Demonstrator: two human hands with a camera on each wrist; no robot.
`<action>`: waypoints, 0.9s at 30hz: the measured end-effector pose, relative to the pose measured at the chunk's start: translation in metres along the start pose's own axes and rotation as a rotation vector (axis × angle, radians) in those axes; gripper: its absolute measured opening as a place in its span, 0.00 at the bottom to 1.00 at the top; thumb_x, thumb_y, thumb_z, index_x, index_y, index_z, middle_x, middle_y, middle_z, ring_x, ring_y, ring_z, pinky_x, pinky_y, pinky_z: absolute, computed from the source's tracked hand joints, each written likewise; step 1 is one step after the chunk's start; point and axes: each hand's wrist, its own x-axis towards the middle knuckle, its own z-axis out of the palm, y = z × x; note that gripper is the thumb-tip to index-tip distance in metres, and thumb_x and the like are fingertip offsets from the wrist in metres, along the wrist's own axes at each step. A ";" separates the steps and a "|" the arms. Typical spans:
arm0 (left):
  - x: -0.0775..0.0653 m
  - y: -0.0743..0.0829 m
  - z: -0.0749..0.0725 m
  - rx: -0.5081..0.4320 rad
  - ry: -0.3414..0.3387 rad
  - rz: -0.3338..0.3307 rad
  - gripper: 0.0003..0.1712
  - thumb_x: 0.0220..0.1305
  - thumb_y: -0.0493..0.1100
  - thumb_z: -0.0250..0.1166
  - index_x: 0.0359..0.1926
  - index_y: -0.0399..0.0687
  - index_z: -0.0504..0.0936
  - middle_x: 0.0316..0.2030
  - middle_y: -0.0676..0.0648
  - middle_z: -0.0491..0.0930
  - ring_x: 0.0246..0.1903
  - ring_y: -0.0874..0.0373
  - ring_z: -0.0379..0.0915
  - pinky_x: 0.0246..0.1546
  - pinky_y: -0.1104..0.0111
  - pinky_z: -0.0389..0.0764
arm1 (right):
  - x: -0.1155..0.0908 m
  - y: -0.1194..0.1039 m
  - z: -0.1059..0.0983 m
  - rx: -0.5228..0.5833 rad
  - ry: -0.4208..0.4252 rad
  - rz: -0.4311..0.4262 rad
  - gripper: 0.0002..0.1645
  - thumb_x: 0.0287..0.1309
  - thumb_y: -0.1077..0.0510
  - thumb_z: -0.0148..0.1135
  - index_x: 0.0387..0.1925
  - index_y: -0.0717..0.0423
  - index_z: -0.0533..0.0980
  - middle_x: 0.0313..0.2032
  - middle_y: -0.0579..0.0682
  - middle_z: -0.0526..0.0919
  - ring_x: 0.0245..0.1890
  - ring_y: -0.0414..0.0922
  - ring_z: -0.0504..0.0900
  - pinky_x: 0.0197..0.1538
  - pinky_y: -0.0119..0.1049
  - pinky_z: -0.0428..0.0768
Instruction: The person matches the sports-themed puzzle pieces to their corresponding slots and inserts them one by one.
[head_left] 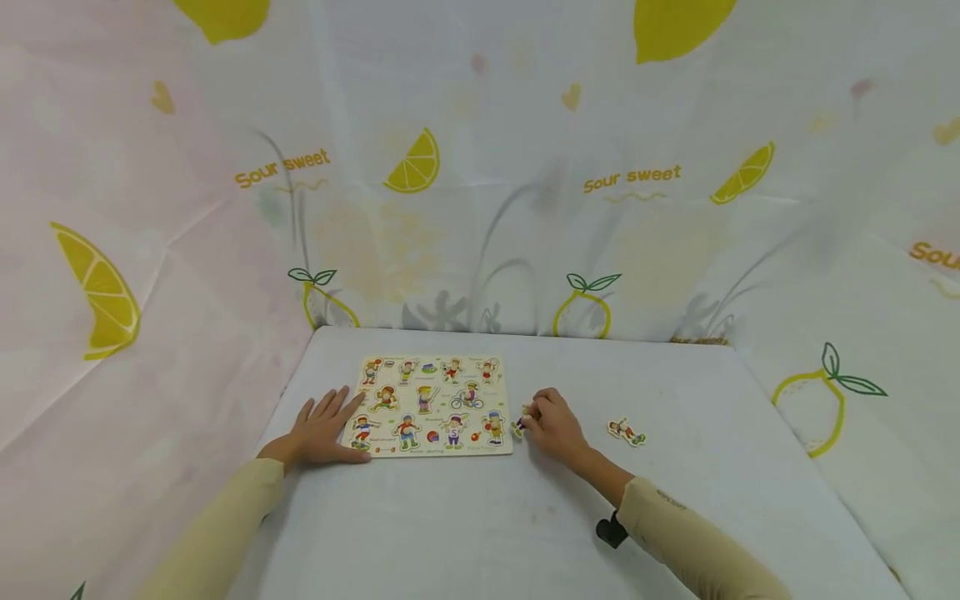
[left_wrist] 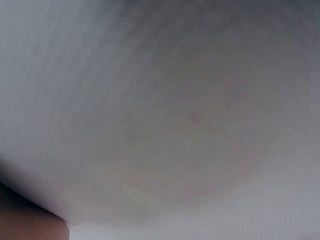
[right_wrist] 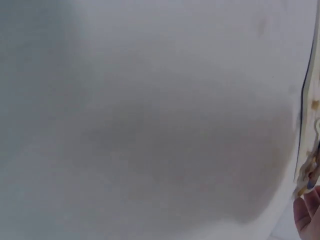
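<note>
A pale wooden puzzle board [head_left: 442,408] printed with small sports figures lies on the white table. My left hand [head_left: 322,429], fingers spread, rests at its left edge, with the thumb along the lower left corner. Just off the board's right edge, my right hand [head_left: 557,423] pinches a small figure-shaped puzzle piece [head_left: 519,426], partly hidden by the fingers. In the right wrist view the same piece [right_wrist: 308,175] shows at the fingertips, overlapping the board [right_wrist: 311,95]. The left wrist view has mostly blurred white cloth and a bit of skin [left_wrist: 32,227].
A second figure-shaped puzzle piece [head_left: 626,432] lies on the white tabletop [head_left: 712,467], to the right of my right hand. A black heart-shaped item [head_left: 612,531] shows by the right sleeve. Lemon-printed cloth [head_left: 480,167] walls in the table's back and sides.
</note>
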 end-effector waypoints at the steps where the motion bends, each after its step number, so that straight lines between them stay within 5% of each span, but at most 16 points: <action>1: -0.001 0.001 -0.001 0.003 -0.005 -0.004 0.73 0.41 0.83 0.64 0.78 0.48 0.47 0.77 0.32 0.38 0.75 0.31 0.32 0.69 0.33 0.31 | 0.004 -0.007 0.004 0.020 -0.037 -0.004 0.11 0.58 0.61 0.68 0.25 0.56 0.74 0.46 0.55 0.78 0.47 0.49 0.78 0.49 0.44 0.80; 9: -0.002 -0.001 -0.001 -0.003 0.001 0.004 0.73 0.41 0.83 0.64 0.79 0.50 0.46 0.77 0.32 0.38 0.75 0.30 0.32 0.68 0.33 0.30 | 0.030 -0.049 0.038 0.075 -0.232 -0.092 0.07 0.63 0.59 0.64 0.30 0.56 0.77 0.55 0.56 0.76 0.58 0.48 0.75 0.58 0.42 0.78; 20: 0.008 -0.012 0.008 0.035 0.014 0.003 0.74 0.38 0.85 0.64 0.79 0.53 0.46 0.78 0.35 0.38 0.76 0.33 0.33 0.69 0.34 0.33 | 0.038 -0.072 0.061 0.096 -0.268 -0.128 0.04 0.60 0.62 0.66 0.29 0.57 0.80 0.49 0.53 0.77 0.53 0.47 0.76 0.58 0.41 0.77; 27: 0.003 -0.006 0.005 -0.004 0.007 -0.001 0.74 0.39 0.83 0.66 0.79 0.50 0.47 0.77 0.32 0.38 0.75 0.30 0.32 0.68 0.33 0.31 | 0.037 -0.080 0.070 0.070 -0.284 -0.134 0.04 0.60 0.61 0.66 0.33 0.58 0.82 0.50 0.53 0.77 0.52 0.48 0.77 0.57 0.41 0.77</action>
